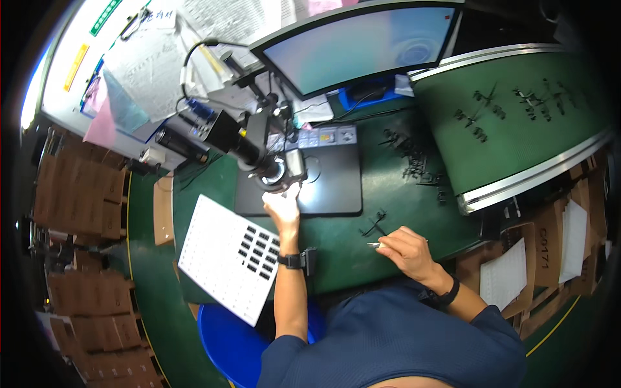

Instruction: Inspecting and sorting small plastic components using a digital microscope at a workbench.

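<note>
My left hand (283, 208) reaches forward under the lens of a black inspection microscope (259, 158), its fingers pinched together on something too small to make out, over the black stage plate (330, 187). A dark watch sits on that wrist. My right hand (402, 249) rests on the green mat (343, 249) and holds thin metal tweezers (376, 245) pointing left. A small black part (374, 223) lies just beyond the tweezers' tip. A white grid tray (226, 258) with several black parts in its cells lies left of my left forearm.
A monitor (362, 45) stands behind the microscope. A green conveyor belt (511, 110) carrying several small black parts runs at the right. More black parts (414, 158) lie beside the stage. Cardboard boxes (550, 252) sit at the right, brown trays (77, 194) at the left. A blue stool (233, 336) is below.
</note>
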Action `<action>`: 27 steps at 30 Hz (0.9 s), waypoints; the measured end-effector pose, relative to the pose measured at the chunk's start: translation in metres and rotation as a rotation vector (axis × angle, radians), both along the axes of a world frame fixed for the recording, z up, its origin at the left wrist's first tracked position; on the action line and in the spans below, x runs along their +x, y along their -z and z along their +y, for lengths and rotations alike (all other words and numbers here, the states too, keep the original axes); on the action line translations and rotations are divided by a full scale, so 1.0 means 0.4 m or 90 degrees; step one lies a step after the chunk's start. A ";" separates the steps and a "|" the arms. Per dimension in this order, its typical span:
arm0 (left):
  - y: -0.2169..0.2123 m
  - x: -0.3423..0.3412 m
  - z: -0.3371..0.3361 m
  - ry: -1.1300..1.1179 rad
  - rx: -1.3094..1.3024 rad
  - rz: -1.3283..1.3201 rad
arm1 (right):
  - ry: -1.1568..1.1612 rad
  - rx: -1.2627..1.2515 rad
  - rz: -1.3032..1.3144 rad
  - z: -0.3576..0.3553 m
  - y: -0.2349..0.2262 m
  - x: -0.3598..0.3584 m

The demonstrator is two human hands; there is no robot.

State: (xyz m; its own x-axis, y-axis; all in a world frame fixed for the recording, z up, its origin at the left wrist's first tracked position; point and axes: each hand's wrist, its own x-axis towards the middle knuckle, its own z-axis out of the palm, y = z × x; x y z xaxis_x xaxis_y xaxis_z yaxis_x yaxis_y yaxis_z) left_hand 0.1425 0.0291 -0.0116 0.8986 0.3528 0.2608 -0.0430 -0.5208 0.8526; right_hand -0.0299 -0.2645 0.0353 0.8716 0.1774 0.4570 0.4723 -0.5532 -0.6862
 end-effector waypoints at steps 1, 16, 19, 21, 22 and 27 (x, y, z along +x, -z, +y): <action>-0.005 0.001 -0.001 -0.001 0.010 0.024 | 0.001 -0.001 -0.003 -0.003 -0.003 0.002; 0.001 0.002 -0.012 -0.019 0.008 -0.003 | -0.003 0.004 0.024 0.003 0.008 0.002; 0.006 0.003 -0.005 -0.024 -0.001 -0.010 | -0.011 0.003 0.022 0.016 -0.004 0.003; 0.083 0.013 0.053 -0.074 0.130 -0.048 | -0.038 0.013 0.014 0.030 -0.004 0.006; 0.022 -0.002 0.009 -0.053 0.111 -0.069 | -0.022 0.012 0.027 0.026 -0.002 0.006; -0.030 -0.113 0.039 0.096 -0.177 0.061 | -0.019 0.027 0.057 0.027 0.002 0.000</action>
